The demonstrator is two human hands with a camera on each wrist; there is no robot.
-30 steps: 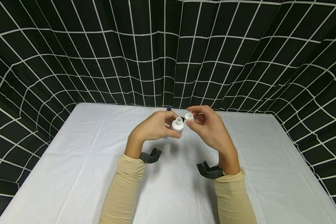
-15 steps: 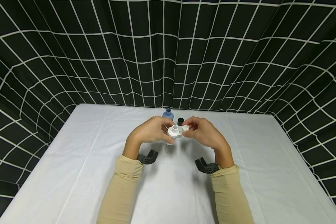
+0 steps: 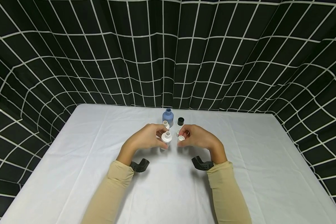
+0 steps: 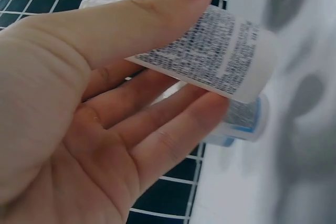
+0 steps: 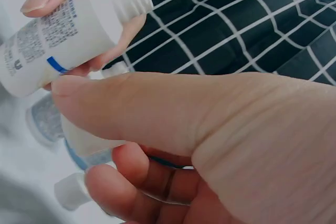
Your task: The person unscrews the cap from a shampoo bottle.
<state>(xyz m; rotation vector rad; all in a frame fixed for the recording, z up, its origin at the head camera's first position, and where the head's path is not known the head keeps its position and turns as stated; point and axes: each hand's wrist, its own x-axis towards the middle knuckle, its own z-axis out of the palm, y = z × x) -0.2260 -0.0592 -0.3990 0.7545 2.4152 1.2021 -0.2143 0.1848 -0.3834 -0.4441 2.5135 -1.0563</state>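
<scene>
My left hand holds a small white bottle between thumb and fingers, its threaded neck uncapped. Printed text covers its label in the left wrist view. Opposite it, my right hand pinches a white cap, hollow side up; in the right wrist view the thumb hides part of this cap. Bottle and cap are apart. Just behind the held bottle stands a second white bottle, also uncapped and partly hidden by my left fingers.
A blue bottle without a cap stands farther back. To its right lies a black cap. Another white cap rests on the white-clothed table near my right fingers. A dark grid-patterned curtain hangs behind the table.
Both hands have come down and nearer, the left one shifting leftward with its bottle, the cap moving away from the bottle's neck. The blue bottle, second white bottle and black cap have come into view.
</scene>
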